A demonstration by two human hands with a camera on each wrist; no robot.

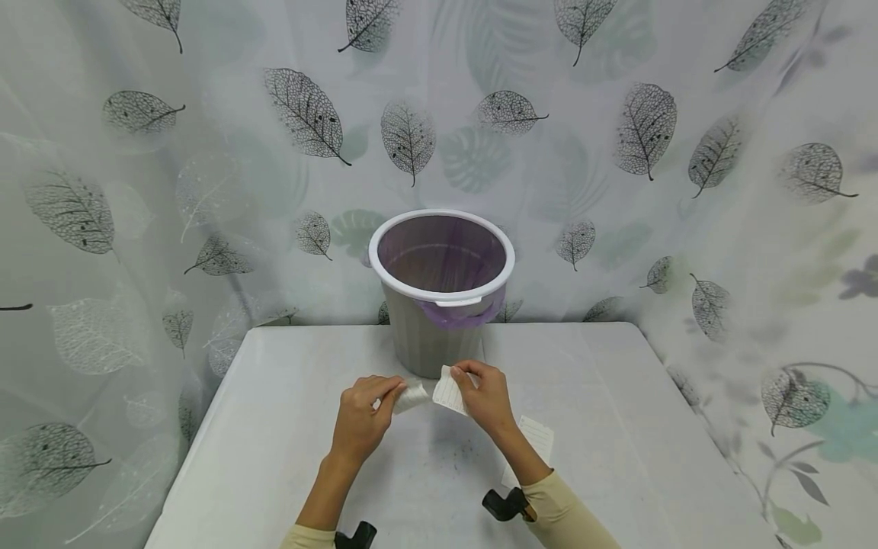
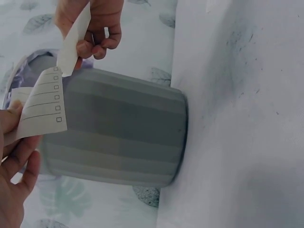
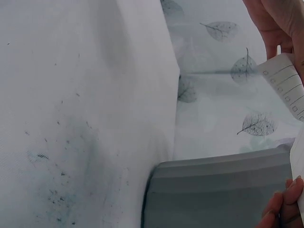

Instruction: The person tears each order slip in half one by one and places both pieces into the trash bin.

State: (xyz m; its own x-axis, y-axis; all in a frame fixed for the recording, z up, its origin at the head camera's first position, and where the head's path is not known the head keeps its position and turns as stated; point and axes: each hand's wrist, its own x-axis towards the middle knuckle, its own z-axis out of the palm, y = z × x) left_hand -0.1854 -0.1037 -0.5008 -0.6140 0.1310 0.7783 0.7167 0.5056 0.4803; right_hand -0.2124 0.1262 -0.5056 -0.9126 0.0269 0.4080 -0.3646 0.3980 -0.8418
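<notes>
My left hand (image 1: 363,415) pinches a piece of lined paper (image 2: 45,107) with a column of small printed checkboxes between thumb and fingers. A second piece of paper (image 1: 449,391) is pinched in my right hand (image 1: 485,396), just to the right of the first. The two pieces come close at their edges in the left wrist view; I cannot tell whether they are still joined. Both hands are raised in front of a grey bin (image 1: 421,328) with a white rim and a purple liner. Beneath my right forearm, another lined sheet (image 1: 538,436) lies on the table.
The bin stands near the back edge of the white-covered table (image 1: 288,427). Dark specks and smudges (image 3: 59,190) mark the cover in front of it. A leaf-patterned curtain (image 1: 261,183) hangs behind and along both sides. Black wrist mounts (image 1: 504,503) sit at the sleeves.
</notes>
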